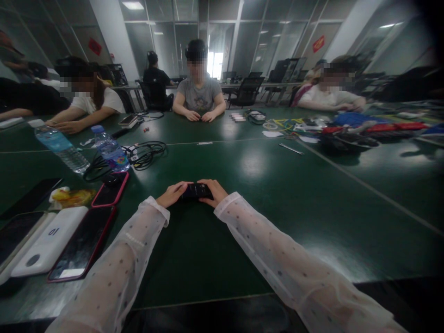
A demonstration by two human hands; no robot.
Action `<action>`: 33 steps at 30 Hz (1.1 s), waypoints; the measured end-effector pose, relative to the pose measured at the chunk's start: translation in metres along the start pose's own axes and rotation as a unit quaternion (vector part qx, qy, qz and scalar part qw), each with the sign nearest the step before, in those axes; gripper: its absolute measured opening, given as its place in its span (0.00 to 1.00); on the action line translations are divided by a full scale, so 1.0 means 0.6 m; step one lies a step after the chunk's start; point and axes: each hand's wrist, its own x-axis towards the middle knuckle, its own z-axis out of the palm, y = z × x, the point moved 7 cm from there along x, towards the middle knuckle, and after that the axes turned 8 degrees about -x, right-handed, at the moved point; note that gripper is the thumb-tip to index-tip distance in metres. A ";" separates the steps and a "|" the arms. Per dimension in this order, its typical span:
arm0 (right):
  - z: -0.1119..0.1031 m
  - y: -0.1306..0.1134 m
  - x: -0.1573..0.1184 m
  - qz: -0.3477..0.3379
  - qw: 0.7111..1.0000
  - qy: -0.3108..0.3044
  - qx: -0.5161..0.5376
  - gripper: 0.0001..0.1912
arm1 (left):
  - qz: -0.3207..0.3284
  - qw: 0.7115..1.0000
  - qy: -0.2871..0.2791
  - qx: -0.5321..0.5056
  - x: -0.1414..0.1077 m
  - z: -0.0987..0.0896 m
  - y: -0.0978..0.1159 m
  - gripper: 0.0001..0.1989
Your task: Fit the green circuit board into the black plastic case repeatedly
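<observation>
A black smartphone (pixel 194 191) is held sideways between my two hands, low over the green table (pixel 249 240). My left hand (pixel 172 193) is closed around its left end, thumb along the near side. Around the right end, my right hand (pixel 214 191) is closed too, with its thumb near the lower edge. Small light marks show on the dark screen; they are too small to read. Sheer white dotted sleeves cover both forearms.
Left of me lie a red-edged phone (pixel 85 245), a white power bank (pixel 52 240), a pink-cased phone (pixel 111 189) and two water bottles (pixel 111 150) beside black cables (pixel 149 155). A wrench (pixel 291 149) and a heap of cables (pixel 360 129) lie right. Several people sit around.
</observation>
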 end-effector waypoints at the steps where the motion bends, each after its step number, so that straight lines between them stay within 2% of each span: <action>1: 0.000 0.000 0.000 -0.001 1.000 0.001 -0.002 0.34 | 0.008 1.000 -0.002 0.012 0.000 0.000 0.000 0.40; 6: -0.001 0.002 0.001 -0.007 1.000 0.013 -0.006 0.33 | 0.046 0.998 -0.025 0.034 -0.001 0.001 0.005 0.41; 11: 0.005 0.012 0.004 -0.022 1.000 0.008 -0.002 0.32 | 0.023 0.999 -0.029 0.029 -0.005 0.005 0.012 0.44; 16: -0.005 0.011 0.004 -0.027 0.999 0.032 0.019 0.31 | 0.014 0.999 -0.023 0.019 -0.006 0.006 0.014 0.44; 21: -0.008 0.010 0.003 0.004 0.999 0.006 0.043 0.30 | 0.028 0.999 -0.019 0.007 -0.005 0.005 0.006 0.43; 27: -0.008 0.027 0.001 0.049 0.989 0.027 0.137 0.30 | 0.041 0.999 0.002 -0.017 0.001 0.001 -0.015 0.41; 33: -0.025 0.047 0.008 0.076 0.955 0.086 0.275 0.31 | 0.047 0.999 -0.020 -0.018 0.002 0.004 -0.016 0.38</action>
